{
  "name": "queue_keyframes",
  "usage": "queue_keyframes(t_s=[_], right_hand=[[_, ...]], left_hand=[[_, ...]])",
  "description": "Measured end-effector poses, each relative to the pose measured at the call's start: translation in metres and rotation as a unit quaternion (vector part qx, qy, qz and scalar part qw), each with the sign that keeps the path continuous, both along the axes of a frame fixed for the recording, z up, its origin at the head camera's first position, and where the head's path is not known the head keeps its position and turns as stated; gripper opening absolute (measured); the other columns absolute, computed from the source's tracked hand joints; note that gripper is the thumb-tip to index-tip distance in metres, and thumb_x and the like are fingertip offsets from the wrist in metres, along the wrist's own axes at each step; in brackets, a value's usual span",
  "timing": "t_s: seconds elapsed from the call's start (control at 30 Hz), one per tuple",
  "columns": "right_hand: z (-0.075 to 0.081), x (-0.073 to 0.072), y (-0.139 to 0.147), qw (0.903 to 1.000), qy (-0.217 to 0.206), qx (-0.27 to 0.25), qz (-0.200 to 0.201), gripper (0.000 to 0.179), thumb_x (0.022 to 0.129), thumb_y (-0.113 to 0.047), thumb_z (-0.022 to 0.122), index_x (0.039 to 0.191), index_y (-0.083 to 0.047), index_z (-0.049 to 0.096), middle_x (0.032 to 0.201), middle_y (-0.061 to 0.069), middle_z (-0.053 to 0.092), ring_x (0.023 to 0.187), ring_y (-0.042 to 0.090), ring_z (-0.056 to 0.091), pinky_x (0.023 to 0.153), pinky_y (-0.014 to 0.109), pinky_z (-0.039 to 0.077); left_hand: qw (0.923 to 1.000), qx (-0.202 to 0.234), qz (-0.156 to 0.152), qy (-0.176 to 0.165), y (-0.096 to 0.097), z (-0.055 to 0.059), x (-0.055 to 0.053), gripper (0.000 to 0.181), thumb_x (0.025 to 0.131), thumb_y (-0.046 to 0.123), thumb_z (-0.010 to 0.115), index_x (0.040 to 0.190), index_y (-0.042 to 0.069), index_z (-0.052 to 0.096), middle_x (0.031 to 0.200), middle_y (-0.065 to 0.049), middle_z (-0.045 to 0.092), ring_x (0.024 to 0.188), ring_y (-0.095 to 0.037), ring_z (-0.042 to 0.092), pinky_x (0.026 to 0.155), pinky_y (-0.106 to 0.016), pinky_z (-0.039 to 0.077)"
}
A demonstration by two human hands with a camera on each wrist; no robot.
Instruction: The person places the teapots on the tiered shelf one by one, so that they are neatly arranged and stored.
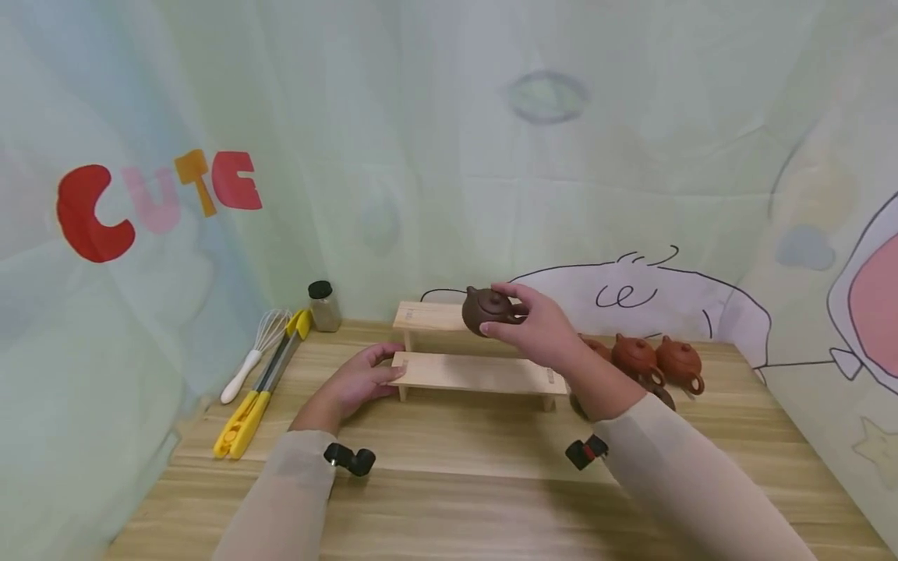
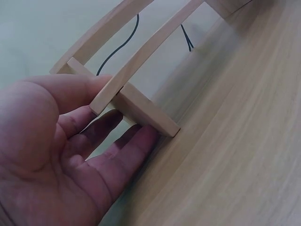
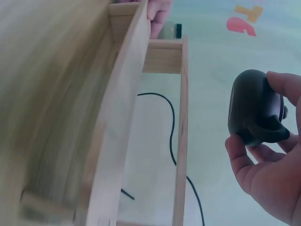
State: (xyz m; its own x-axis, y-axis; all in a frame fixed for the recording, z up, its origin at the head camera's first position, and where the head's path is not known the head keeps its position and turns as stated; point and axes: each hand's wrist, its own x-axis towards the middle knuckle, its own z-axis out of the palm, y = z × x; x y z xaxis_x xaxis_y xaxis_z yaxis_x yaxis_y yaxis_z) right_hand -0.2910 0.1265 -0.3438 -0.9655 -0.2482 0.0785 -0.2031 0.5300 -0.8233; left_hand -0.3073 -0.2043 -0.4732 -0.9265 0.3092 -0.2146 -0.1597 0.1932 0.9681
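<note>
A small dark brown teapot (image 1: 484, 310) is pinched between the thumb and fingers of my right hand (image 1: 540, 326). It is held above the upper step of a two-step wooden display stand (image 1: 477, 372). In the right wrist view the teapot (image 3: 254, 108) is apart from the stand's planks, its loop handle towards the palm. My left hand (image 1: 359, 380) grips the left end of the stand's lower step. The left wrist view has the thumb (image 2: 77, 92) on the plank's end and the other fingers beside the leg (image 2: 148, 110).
Reddish-brown teapots (image 1: 634, 357) stand on the wooden table (image 1: 449, 483) to the right, with dark ones partly hidden behind my right forearm. On the left lie a whisk (image 1: 256, 352) and yellow-grey tongs (image 1: 263, 389), near a black-lidded jar (image 1: 324, 308). A printed curtain (image 1: 449, 156) hangs behind.
</note>
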Motion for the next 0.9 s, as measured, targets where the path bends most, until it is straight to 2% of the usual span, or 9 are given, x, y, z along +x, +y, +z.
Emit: queue_keyframes(t_s=[0.2, 0.37, 0.63, 0.9], right_hand=[[-0.006, -0.028, -0.03, 0.9998, 0.002, -0.007, 0.017, 0.073, 0.09, -0.036, 0.086, 0.156, -0.025, 0.055, 0.145, 0.008, 0.065, 0.131, 0.029, 0.064, 0.096, 0.043, 0.06], [-0.009, -0.041, -0.052, 0.9996, 0.014, 0.001, 0.024, 0.071, 0.089, -0.034, 0.087, 0.153, -0.021, 0.058, 0.146, 0.007, 0.065, 0.132, 0.029, 0.064, 0.108, 0.047, 0.056], [-0.012, -0.05, -0.071, 0.9992, 0.012, 0.033, 0.02, 0.073, 0.09, -0.036, 0.087, 0.154, -0.02, 0.057, 0.152, 0.007, 0.062, 0.143, 0.03, 0.056, 0.12, 0.05, 0.046], [-0.022, -0.053, -0.074, 0.9993, 0.005, 0.033, 0.013, 0.075, 0.093, -0.04, 0.083, 0.159, -0.02, 0.052, 0.158, 0.01, 0.057, 0.147, 0.033, 0.053, 0.121, 0.053, 0.046]], left_hand=[[1.0, -0.002, 0.002, -0.005, 0.002, 0.001, 0.0, 0.055, 0.108, 0.021, 0.065, 0.158, 0.008, 0.045, 0.168, -0.018, 0.04, 0.143, -0.036, 0.058, 0.118, -0.051, 0.052], [1.0, 0.0, 0.003, -0.003, 0.002, 0.002, -0.001, 0.054, 0.108, 0.02, 0.064, 0.157, 0.007, 0.045, 0.167, -0.018, 0.041, 0.14, -0.035, 0.06, 0.116, -0.051, 0.053], [1.0, 0.002, 0.0, -0.003, 0.002, 0.002, 0.001, 0.055, 0.108, 0.02, 0.064, 0.157, 0.005, 0.044, 0.167, -0.018, 0.04, 0.139, -0.034, 0.06, 0.117, -0.052, 0.053], [1.0, 0.002, 0.002, -0.003, 0.002, 0.004, 0.002, 0.058, 0.108, 0.021, 0.064, 0.16, 0.004, 0.041, 0.167, -0.02, 0.04, 0.138, -0.033, 0.06, 0.118, -0.052, 0.052]])
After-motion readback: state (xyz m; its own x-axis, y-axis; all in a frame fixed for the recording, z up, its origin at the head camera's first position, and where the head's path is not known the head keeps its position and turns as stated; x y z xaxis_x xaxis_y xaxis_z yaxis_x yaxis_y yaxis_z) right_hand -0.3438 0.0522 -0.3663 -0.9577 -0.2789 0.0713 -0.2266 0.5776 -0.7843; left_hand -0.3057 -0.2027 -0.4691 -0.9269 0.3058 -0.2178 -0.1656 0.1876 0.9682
